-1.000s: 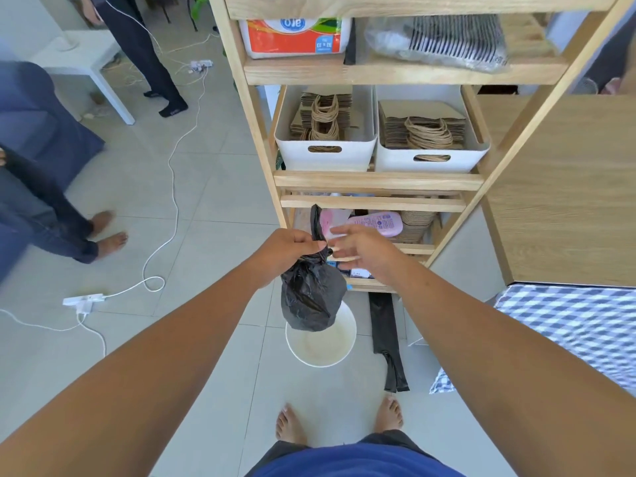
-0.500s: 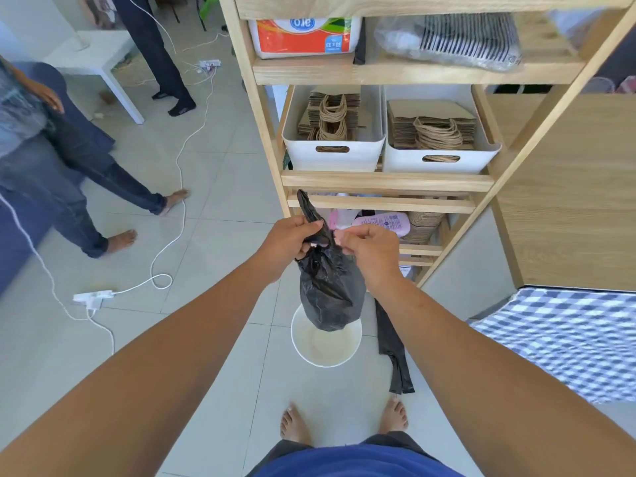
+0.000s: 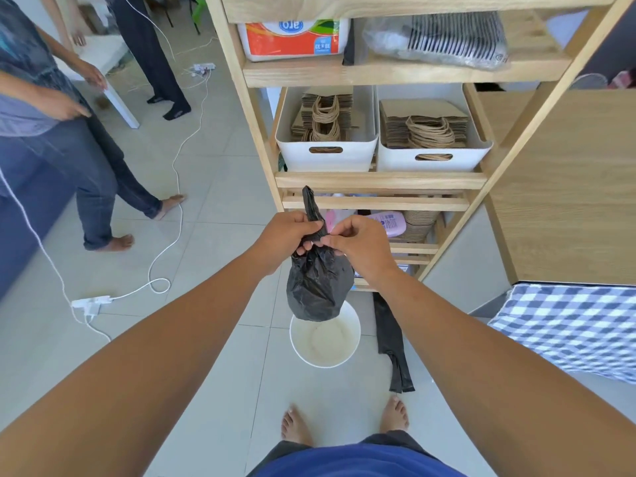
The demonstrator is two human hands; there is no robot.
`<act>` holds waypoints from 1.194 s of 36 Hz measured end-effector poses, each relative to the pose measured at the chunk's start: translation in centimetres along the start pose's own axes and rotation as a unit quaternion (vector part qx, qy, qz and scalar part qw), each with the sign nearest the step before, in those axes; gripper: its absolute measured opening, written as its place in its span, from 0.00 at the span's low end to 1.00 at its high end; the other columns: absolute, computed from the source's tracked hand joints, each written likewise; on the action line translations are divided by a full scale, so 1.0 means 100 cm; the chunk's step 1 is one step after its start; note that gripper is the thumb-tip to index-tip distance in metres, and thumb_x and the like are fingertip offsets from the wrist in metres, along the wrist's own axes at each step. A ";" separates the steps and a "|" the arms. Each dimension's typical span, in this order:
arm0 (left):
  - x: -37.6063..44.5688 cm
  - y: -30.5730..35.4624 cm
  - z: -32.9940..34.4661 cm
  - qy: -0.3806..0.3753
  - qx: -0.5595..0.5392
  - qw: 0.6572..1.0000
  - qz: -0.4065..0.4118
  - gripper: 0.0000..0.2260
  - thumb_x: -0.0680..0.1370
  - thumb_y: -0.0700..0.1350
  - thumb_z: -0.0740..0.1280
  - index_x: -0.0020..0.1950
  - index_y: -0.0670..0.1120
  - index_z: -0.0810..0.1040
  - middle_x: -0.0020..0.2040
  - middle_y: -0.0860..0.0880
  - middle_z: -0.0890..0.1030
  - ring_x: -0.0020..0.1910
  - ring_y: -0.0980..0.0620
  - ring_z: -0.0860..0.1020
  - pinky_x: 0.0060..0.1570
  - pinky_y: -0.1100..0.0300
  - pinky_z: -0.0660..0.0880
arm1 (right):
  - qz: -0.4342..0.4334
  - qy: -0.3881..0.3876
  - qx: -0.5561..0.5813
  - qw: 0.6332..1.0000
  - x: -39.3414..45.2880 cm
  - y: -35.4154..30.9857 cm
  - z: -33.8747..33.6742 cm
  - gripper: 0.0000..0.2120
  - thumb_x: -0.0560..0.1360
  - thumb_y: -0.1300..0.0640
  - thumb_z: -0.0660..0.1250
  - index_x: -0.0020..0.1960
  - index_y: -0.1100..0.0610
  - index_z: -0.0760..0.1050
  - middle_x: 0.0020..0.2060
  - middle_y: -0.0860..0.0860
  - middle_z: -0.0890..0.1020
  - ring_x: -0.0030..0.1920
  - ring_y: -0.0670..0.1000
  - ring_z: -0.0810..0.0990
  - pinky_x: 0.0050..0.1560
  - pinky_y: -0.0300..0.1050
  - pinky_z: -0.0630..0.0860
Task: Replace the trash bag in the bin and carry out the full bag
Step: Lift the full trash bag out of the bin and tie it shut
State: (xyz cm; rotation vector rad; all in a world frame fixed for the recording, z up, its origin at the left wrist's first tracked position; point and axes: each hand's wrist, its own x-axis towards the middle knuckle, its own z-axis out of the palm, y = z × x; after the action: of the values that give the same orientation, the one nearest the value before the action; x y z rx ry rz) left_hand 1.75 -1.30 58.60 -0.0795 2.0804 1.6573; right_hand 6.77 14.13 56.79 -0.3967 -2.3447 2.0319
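Observation:
A full black trash bag [image 3: 318, 287] hangs in the air above a small white bin [image 3: 325, 339] that stands bare on the floor tiles. My left hand [image 3: 287, 239] is shut on the bag's gathered neck, and a twisted black tail sticks up above my fist. My right hand [image 3: 358, 244] pinches the same neck from the right, fingers touching those of the left. A flat, folded black bag [image 3: 392, 342] lies on the floor just right of the bin.
A wooden shelf rack [image 3: 378, 182] with two white bins of paper bags stands right behind the bin. A white cable and power strip [image 3: 91, 301] trail across the floor at left. A person in jeans [image 3: 89, 173] stands left; another stands further back. Checked cloth [image 3: 571, 328] lies at right.
My right hand has closed onto the bag's neck beside the left, and the bag has lifted slightly. The person in jeans at left has stood up and stepped closer.

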 end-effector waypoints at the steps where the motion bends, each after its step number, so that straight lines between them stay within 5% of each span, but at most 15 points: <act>1: 0.000 -0.001 0.001 0.010 0.010 1.000 -0.004 0.08 0.78 0.43 0.71 0.45 0.39 0.79 0.27 0.47 0.78 0.23 0.52 0.71 0.25 0.63 0.67 | -0.033 0.009 -0.035 0.999 -0.001 0.001 0.001 0.06 0.67 0.65 0.77 0.41 0.61 0.80 0.34 0.52 0.81 0.35 0.49 0.79 0.39 0.44 0.81; 4: -0.001 -0.002 0.005 0.042 0.024 0.999 -0.025 0.11 0.76 0.44 0.73 0.36 0.42 0.75 0.23 0.47 0.77 0.20 0.51 0.70 0.22 0.64 0.67 | -0.158 0.022 -0.205 0.966 -0.004 0.003 0.005 0.07 0.72 0.64 0.71 0.49 0.58 0.84 0.40 0.54 0.83 0.42 0.52 0.79 0.47 0.39 0.72; 7: -0.002 -0.002 0.010 0.063 0.024 0.997 -0.035 0.10 0.75 0.41 0.72 0.37 0.42 0.75 0.23 0.46 0.77 0.19 0.50 0.70 0.23 0.63 0.69 | -0.211 -0.017 -0.312 0.926 -0.008 0.007 0.007 0.11 0.77 0.65 0.63 0.55 0.60 0.83 0.39 0.59 0.76 0.42 0.56 0.73 0.41 0.42 0.65; 9: -0.003 0.001 0.010 0.059 0.018 0.997 -0.038 0.05 0.75 0.36 0.71 0.44 0.41 0.75 0.25 0.45 0.78 0.22 0.49 0.72 0.26 0.60 0.71 | -0.208 -0.030 -0.362 0.908 -0.008 0.010 0.005 0.11 0.77 0.67 0.61 0.53 0.63 0.82 0.38 0.57 0.70 0.40 0.56 0.70 0.38 0.45 0.65; 11: -0.004 0.001 0.005 0.010 -0.003 0.999 -0.036 0.13 0.73 0.30 0.69 0.48 0.43 0.70 0.31 0.45 0.78 0.27 0.48 0.74 0.31 0.58 0.71 | -0.199 -0.036 -0.394 0.897 -0.007 0.011 0.002 0.10 0.74 0.70 0.61 0.47 0.64 0.81 0.37 0.55 0.66 0.40 0.54 0.67 0.36 0.44 0.61; 14: -0.011 -0.003 -0.003 -0.065 0.097 0.993 0.018 0.17 0.72 0.29 0.71 0.40 0.48 0.69 0.39 0.49 0.73 0.35 0.51 0.73 0.38 0.61 0.69 | -0.174 -0.082 -0.410 0.892 0.000 0.009 -0.005 0.09 0.71 0.72 0.61 0.40 0.63 0.78 0.36 0.53 0.65 0.41 0.55 0.68 0.37 0.44 0.58; 18: -0.014 -0.013 -0.005 -0.008 0.229 0.968 0.103 0.12 0.71 0.31 0.73 0.34 0.48 0.82 0.39 0.54 0.76 0.40 0.56 0.77 0.49 0.62 0.76 | -0.119 -0.144 -0.357 0.915 0.012 0.009 -0.014 0.11 0.78 0.67 0.62 0.55 0.63 0.82 0.42 0.52 0.71 0.47 0.52 0.72 0.42 0.38 0.60; 20: -0.016 -0.016 -0.001 0.037 0.233 0.960 0.149 0.10 0.71 0.29 0.73 0.37 0.43 0.86 0.41 0.55 0.74 0.43 0.58 0.76 0.50 0.72 0.72 | -0.061 -0.154 -0.284 0.944 0.014 0.008 -0.015 0.11 0.79 0.64 0.62 0.57 0.62 0.81 0.40 0.46 0.73 0.47 0.49 0.73 0.46 0.36 0.68; 22: -0.017 -0.019 0.004 0.083 0.234 0.950 0.188 0.09 0.71 0.28 0.72 0.38 0.40 0.87 0.43 0.51 0.75 0.44 0.57 0.75 0.47 0.76 0.69 | 0.005 -0.167 -0.194 0.967 0.012 0.007 -0.014 0.11 0.80 0.63 0.62 0.58 0.62 0.80 0.43 0.46 0.76 0.47 0.51 0.76 0.43 0.41 0.78; 25: -0.018 -0.023 0.009 0.141 0.229 0.937 0.223 0.07 0.73 0.30 0.72 0.42 0.40 0.88 0.48 0.45 0.80 0.48 0.53 0.78 0.50 0.69 0.75 | 0.042 -0.162 -0.117 0.979 0.011 0.005 -0.014 0.10 0.80 0.62 0.62 0.57 0.59 0.79 0.50 0.52 0.79 0.48 0.50 0.77 0.37 0.36 0.79; 27: -0.020 -0.025 0.011 0.143 0.204 0.942 0.225 0.07 0.74 0.31 0.72 0.46 0.40 0.88 0.52 0.43 0.82 0.51 0.50 0.80 0.54 0.62 0.78 | 0.048 -0.151 -0.098 0.982 0.011 0.004 -0.015 0.09 0.80 0.61 0.63 0.57 0.57 0.80 0.50 0.52 0.80 0.46 0.47 0.77 0.34 0.34 0.78; 33: -0.021 -0.027 0.012 0.093 0.148 0.968 0.180 0.09 0.71 0.41 0.78 0.50 0.42 0.87 0.51 0.51 0.80 0.47 0.56 0.81 0.51 0.65 0.80 | 0.054 -0.140 -0.078 0.986 0.014 0.007 -0.014 0.08 0.79 0.60 0.64 0.54 0.55 0.80 0.46 0.50 0.81 0.44 0.45 0.78 0.33 0.34 0.75; 38: -0.016 -0.022 0.004 0.118 0.186 0.953 0.209 0.04 0.72 0.37 0.77 0.46 0.41 0.88 0.45 0.52 0.79 0.45 0.54 0.79 0.51 0.59 0.79 | 0.056 -0.118 -0.034 0.991 0.017 0.005 -0.017 0.06 0.75 0.59 0.71 0.44 0.49 0.82 0.35 0.44 0.81 0.36 0.41 0.78 0.35 0.35 0.79; 43: -0.018 -0.026 -0.011 0.108 0.279 0.919 0.258 0.02 0.73 0.36 0.76 0.43 0.38 0.87 0.49 0.45 0.82 0.48 0.48 0.81 0.54 0.55 0.79 | 0.056 -0.066 -0.072 0.994 0.025 0.008 -0.033 0.03 0.74 0.59 0.72 0.46 0.54 0.84 0.43 0.49 0.83 0.41 0.48 0.82 0.43 0.45 0.84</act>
State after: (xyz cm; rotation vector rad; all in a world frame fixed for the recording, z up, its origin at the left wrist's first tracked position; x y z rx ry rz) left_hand 3.81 -3.42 57.10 0.5378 2.8462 1.2735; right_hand 5.09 17.90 56.14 -0.4180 -2.6149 1.9979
